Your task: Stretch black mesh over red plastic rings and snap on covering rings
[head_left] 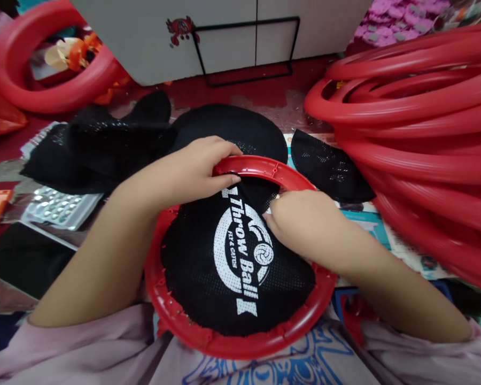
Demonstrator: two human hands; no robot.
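A red plastic ring [264, 345] rests tilted against my lap. Black mesh fabric [192, 267] with white "Throw Ball" lettering spans its inside, its lower edge seated along the rim. My left hand [208, 166] grips the far side of the ring, thumb inside and fingers over the top. At the upper right, my right hand [296, 219] is closed at the fabric's edge, pinching the mesh beside the rim; the fingertips are partly hidden. Between both hands the mesh is folded and stands away from the ring.
Black mesh pieces [224, 120] lie behind the ring, with another black piece [331, 166] to the right. Stacked red rings [417, 107] fill the right side. One red ring [56, 96] stands back left. A tray of silvery round pieces [60, 206] sits at left, before a white panel [228, 43].
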